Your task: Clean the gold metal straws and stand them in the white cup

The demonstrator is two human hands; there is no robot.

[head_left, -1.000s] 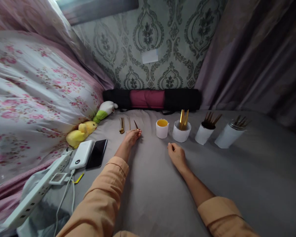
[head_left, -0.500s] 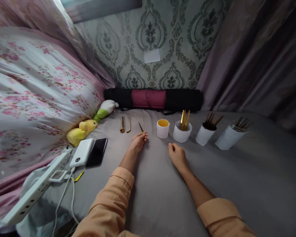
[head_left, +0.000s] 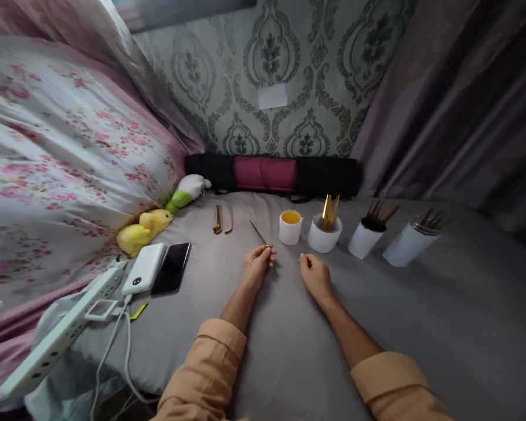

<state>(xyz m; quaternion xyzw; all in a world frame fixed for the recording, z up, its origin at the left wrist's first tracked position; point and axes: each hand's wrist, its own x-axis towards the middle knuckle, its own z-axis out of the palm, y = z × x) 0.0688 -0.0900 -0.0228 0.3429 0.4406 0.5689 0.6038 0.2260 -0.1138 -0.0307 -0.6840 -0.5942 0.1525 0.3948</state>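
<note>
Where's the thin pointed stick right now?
In the head view, the thin pointed stick is near the centre, pinched in the left hand, just left of the white cup with the yellow inside.

There are two hands [head_left: 258, 266], one held tool [head_left: 258, 233], four cups [head_left: 290, 234], two plush toys [head_left: 135, 238] and one phone [head_left: 172, 269].

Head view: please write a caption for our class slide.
Left hand holding a slim pointed tool; right hand curled near four white containers.

On the sheet [head_left: 284, 351]: row of containers [head_left: 324, 241] at right; tools [head_left: 219, 222] to their left; phone [head_left: 172, 269] beside power bank [head_left: 144, 268] farther left; roll [head_left: 265, 173] behind, along the wall [head_left: 228, 88]
</note>
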